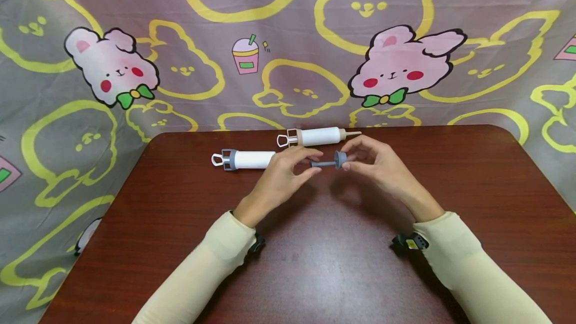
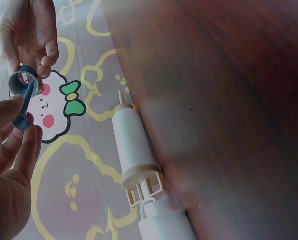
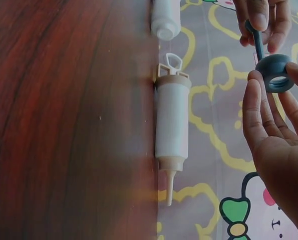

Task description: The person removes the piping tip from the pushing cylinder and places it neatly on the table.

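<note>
Both hands hold a blue-grey nozzle [image 1: 340,159] above the table, a ringed screw collar with a thin stem ending in a small flared tip. My right hand [image 1: 375,160] pinches the collar between thumb and fingers. At the stem's tip, the thumb and fingers of my left hand [image 1: 285,168] pinch the flared end. Behind the left hand lies a white cream-gun tube [image 1: 254,159] with a grey end ring and white pull handle. Its front is hidden in the head view, but a bare threaded neck [image 2: 156,207] shows in the left wrist view.
A second white tube [image 1: 320,136] with beige fittings and a thin pointed spout lies along the table's back edge. The dark red-brown table [image 1: 324,264] meets a patterned cloth [image 1: 306,39] hanging behind it.
</note>
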Action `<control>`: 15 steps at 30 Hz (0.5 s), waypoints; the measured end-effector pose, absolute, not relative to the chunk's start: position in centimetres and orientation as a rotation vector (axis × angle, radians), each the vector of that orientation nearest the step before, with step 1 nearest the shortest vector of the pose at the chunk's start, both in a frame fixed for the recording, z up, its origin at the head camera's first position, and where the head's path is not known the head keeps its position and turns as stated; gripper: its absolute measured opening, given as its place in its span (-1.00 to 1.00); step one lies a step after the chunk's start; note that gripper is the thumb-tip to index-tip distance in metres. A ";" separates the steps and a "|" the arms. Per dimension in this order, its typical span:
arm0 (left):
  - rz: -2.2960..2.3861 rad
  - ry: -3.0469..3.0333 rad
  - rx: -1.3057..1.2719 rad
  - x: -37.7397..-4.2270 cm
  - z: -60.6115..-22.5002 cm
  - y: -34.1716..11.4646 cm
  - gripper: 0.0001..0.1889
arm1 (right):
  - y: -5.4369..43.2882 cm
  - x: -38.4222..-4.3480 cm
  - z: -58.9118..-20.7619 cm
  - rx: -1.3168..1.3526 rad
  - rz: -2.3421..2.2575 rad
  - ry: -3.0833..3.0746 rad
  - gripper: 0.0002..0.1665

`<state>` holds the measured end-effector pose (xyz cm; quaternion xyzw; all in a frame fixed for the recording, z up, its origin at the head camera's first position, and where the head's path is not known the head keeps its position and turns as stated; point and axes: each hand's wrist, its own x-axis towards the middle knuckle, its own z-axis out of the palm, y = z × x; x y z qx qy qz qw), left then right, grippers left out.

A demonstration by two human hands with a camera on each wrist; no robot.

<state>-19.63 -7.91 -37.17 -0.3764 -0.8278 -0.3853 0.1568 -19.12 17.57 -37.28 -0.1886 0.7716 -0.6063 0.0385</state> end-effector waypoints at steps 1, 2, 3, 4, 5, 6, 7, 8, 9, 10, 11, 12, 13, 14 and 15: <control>-1.097 -2.365 -1.079 -19.6 -37.2 -8.0 -0.71 | 17.6 -19.1 -37.3 -0.573 -1.853 2.373 -0.69; -1.090 -2.360 -1.082 -19.6 -37.2 -8.0 -0.73 | 17.6 -19.1 -37.3 -0.568 -1.847 2.381 -0.69; -1.083 -2.356 -1.083 -19.6 -37.2 -8.0 -0.74 | 17.6 -19.2 -37.3 -0.560 -1.840 2.389 -0.69; -1.076 -2.354 -1.084 -19.7 -37.2 -8.1 -0.75 | 17.7 -19.2 -37.3 -0.553 -1.833 2.398 -0.69; -1.064 -2.353 -1.085 -19.7 -37.3 -8.1 -0.76 | 17.7 -19.2 -37.3 -0.547 -1.827 2.406 -0.69; -1.054 -2.353 -1.086 -19.6 -37.3 -8.1 -0.77 | 17.8 -19.2 -37.3 -0.541 -1.821 2.413 -0.68; -1.040 -2.354 -1.087 -19.6 -37.3 -8.1 -0.78 | 17.8 -19.2 -37.3 -0.537 -1.811 2.425 -0.69; -1.024 -2.358 -1.085 -19.6 -37.4 -8.1 -0.78 | 17.9 -19.2 -37.3 -0.533 -1.799 2.437 -0.69; -1.011 -2.363 -1.082 -19.6 -37.4 -8.1 -0.79 | 17.9 -19.2 -37.2 -0.529 -1.787 2.449 -0.69; -0.998 -2.366 -1.081 -19.6 -37.4 -8.1 -0.79 | 17.9 -19.2 -37.2 -0.525 -1.773 2.463 -0.69; -0.989 -2.368 -1.080 -19.6 -37.5 -8.1 -0.79 | 18.0 -19.2 -37.2 -0.521 -1.761 2.475 -0.69; -0.984 -2.371 -1.078 -19.6 -37.5 -8.1 -0.80 | 18.0 -19.2 -37.2 -0.516 -1.747 2.487 -0.69; -0.979 -2.374 -1.074 -19.6 -37.5 -8.1 -0.81 | 18.0 -19.2 -37.2 -0.510 -1.733 2.501 -0.70; -0.975 -2.378 -1.069 -19.7 -37.5 -8.1 -0.83 | 18.1 -19.2 -37.2 -0.505 -1.724 2.507 -0.70; -0.976 -2.381 -1.064 -19.7 -37.5 -8.1 -0.83 | 18.1 -19.3 -37.2 -0.500 -1.713 2.516 -0.70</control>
